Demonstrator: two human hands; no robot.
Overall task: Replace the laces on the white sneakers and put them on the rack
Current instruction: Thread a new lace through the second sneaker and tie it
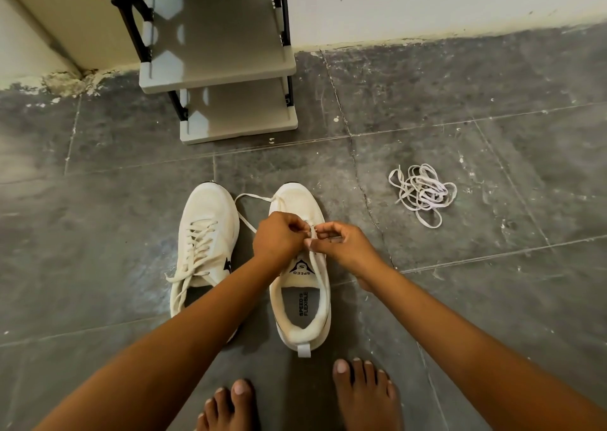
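Head view: hands (308, 237) hiding eyelets.

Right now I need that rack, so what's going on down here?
A person is working a lace on the right sneaker, pinching it with both the left hand and right hand. The left sneaker is laced but untied. A loose pile of laces lies on the floor. Neither sneaker is on the rack.
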